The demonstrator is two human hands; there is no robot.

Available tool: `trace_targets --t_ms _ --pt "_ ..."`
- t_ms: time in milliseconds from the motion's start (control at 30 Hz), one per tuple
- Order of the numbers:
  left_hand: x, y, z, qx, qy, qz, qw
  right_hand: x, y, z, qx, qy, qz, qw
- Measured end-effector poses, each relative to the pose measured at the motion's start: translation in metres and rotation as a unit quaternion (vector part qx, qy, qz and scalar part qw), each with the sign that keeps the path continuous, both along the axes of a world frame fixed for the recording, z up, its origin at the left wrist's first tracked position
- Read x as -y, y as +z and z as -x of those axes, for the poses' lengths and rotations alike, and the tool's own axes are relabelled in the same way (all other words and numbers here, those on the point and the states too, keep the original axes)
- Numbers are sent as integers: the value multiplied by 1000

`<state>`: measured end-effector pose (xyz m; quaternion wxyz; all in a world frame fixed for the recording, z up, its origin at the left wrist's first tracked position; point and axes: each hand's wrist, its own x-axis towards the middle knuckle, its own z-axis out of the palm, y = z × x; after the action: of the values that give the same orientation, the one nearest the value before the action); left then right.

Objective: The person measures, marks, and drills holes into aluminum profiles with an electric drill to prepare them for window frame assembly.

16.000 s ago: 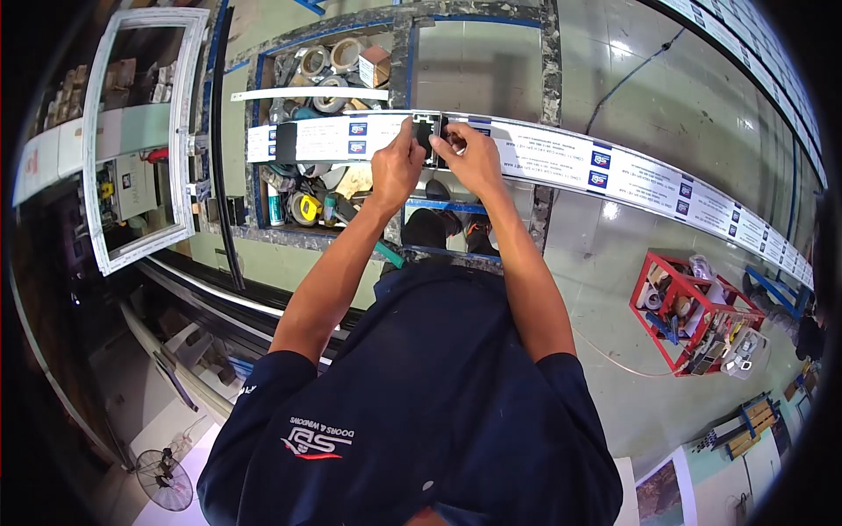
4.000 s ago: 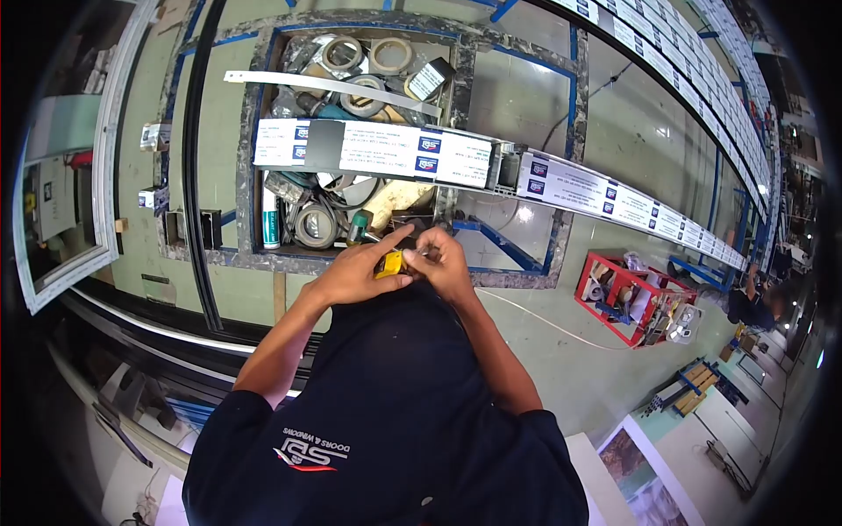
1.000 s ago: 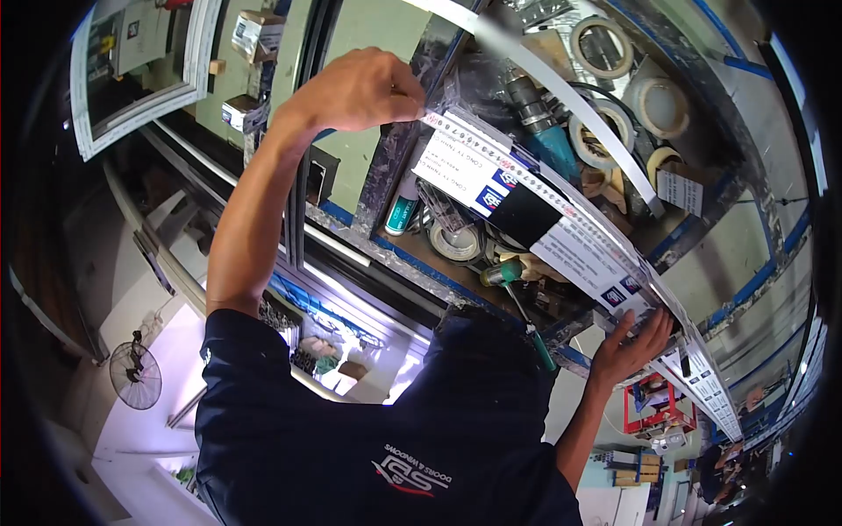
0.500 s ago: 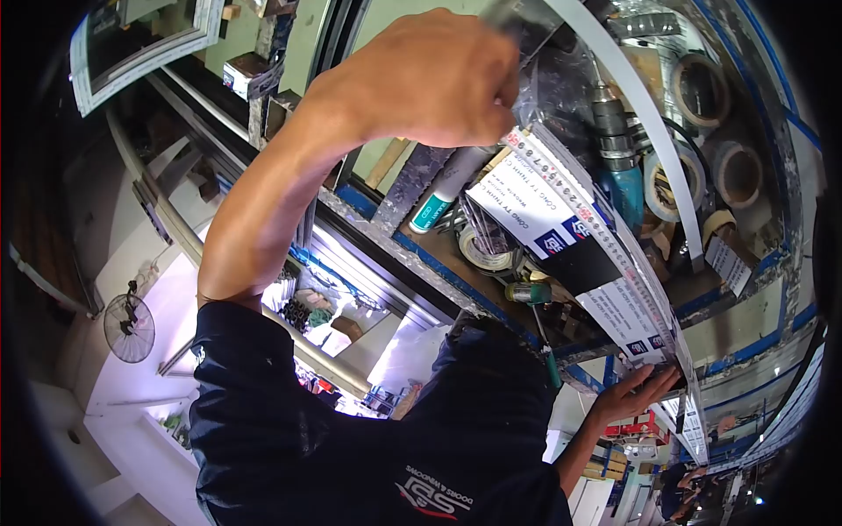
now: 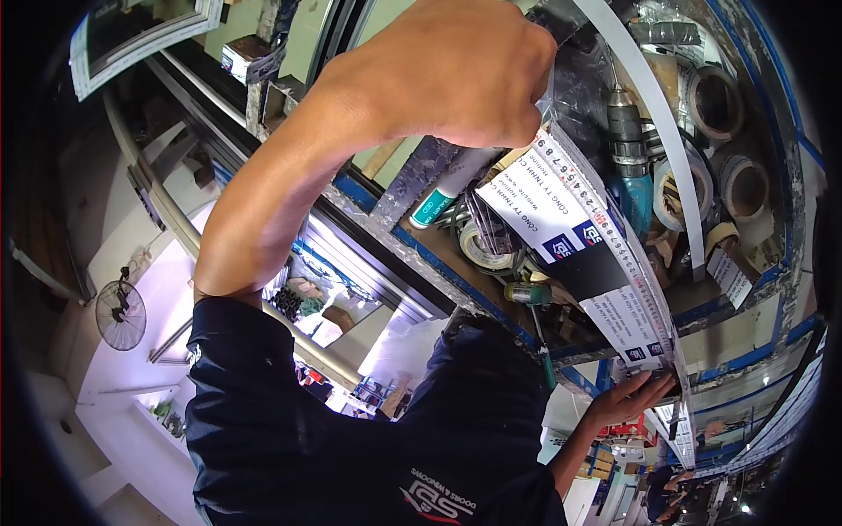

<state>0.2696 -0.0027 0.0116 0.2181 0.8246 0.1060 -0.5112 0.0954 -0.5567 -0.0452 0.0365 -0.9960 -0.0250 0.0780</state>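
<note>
A person in a dark navy blue shirt leans over a big grey bench frame, blotched with paint and edged in blue. The shirt has white upside-down words, "DOORS & WINDOWS", next to a logo with a red stripe. Across the bench lies a long, straight bar with a white printed covering. "CÔNG TY TNHH", "Website www" and "Hotline" can be read on it, and it has little dark blue logo squares. The bar looks flat on top, with a plain black band between two white printed parts.

The left hand is curled up at the near end of the bar, its thumb and fingers closed on the end of a thin white measuring tape. The right hand touches the bar farther along, its fingers stretched out close together — one cannot tell if it holds anything behind them. The tape lies along the bar's edge, between the hands, and shows a row of black numbers with red marks.

Past the bar, a white bendy strip arches over a teal and black drill and some rolls of tape. On the near side are a white tube with a green label — its letters too small to read well — and a screwdriver with a green handle.
</note>
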Motion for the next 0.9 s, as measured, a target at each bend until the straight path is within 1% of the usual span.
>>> trace_targets --t_ms 33,100,133,200,233,400,733,800,833,900 --pt "-9 -3 7 33 -5 33 999 0 0 0 2 3 0 1000" --pt "-7 1 4 27 1 37 999 -1 0 -1 3 7 -1 1000" --pt "2 4 -3 -12 12 7 1000 -2 0 -1 2 7 -2 1000" --pt "9 8 -10 -50 19 -25 998 -2 0 -1 4 10 2 1000" --pt "9 8 -10 -50 15 -28 998 -1 0 -1 5 13 7 1000" --pt "-10 5 1 16 30 63 997 2 -2 0 10 16 19 1000" --pt "-11 -1 24 130 5 70 989 -1 -1 -1 8 14 22 1000" --pt "-11 0 19 96 15 70 993 -1 -1 -1 9 12 17 1000" --pt "-9 3 9 49 29 67 996 -2 -1 -1 8 9 12 1000" --pt "-8 4 4 10 42 64 997 -1 -1 -1 8 9 9 1000"
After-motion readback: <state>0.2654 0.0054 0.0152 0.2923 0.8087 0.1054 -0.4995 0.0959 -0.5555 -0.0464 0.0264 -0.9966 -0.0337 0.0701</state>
